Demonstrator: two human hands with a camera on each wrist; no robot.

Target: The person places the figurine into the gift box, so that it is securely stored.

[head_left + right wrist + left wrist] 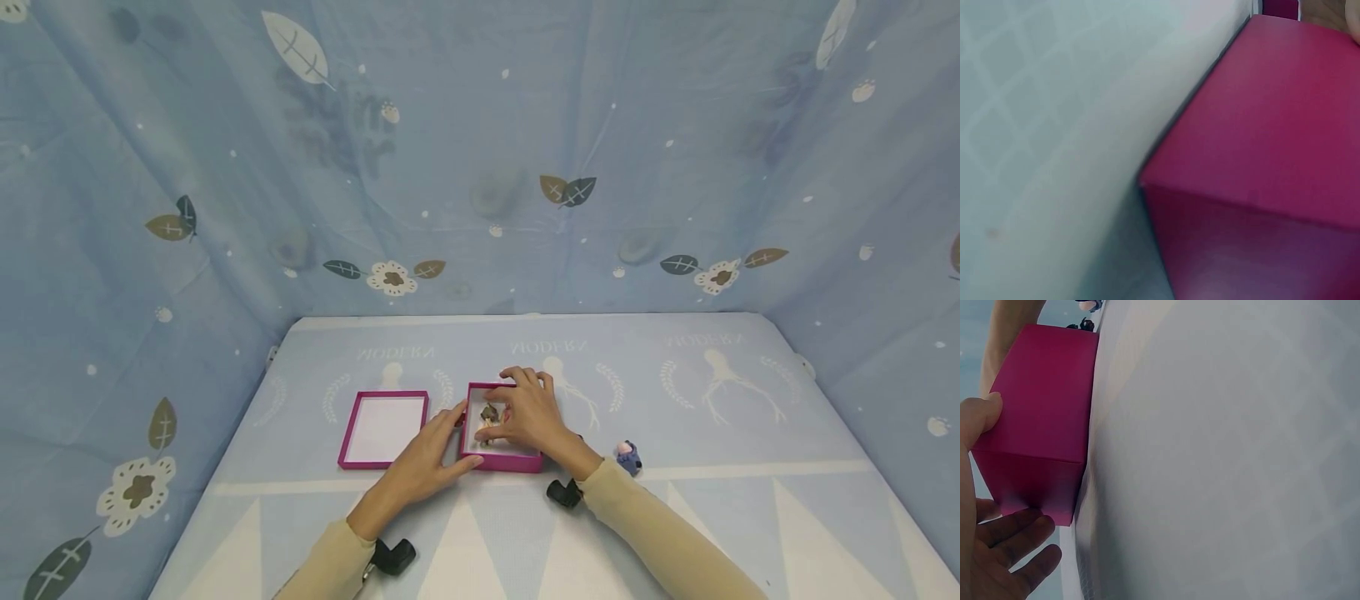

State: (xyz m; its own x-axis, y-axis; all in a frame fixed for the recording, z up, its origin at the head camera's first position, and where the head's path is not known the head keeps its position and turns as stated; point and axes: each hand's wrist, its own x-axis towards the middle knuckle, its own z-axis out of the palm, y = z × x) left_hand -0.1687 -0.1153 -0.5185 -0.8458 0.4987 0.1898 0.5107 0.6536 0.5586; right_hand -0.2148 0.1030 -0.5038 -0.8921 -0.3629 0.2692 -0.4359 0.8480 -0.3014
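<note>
A magenta box [501,462] with a white inside stands uncovered on the table, small figurines [489,413] in it. My left hand [429,454] holds the box at its near left corner. In the left wrist view the thumb [988,415] lies on the rim of one wall and the fingertips touch the adjoining wall. My right hand [528,412] reaches into the box from the right, thumb and index finger spread around the figurines, other fingers over the far rim. The palm hides part of them, and I cannot tell whether it grips one.
Left of the box lies a shallow magenta lid [346,433], white side up. A small blue figurine with a pinkish face [628,458] is on the table [750,525] near my right forearm. A blue patterned curtain [480,125] surrounds the table's back and sides.
</note>
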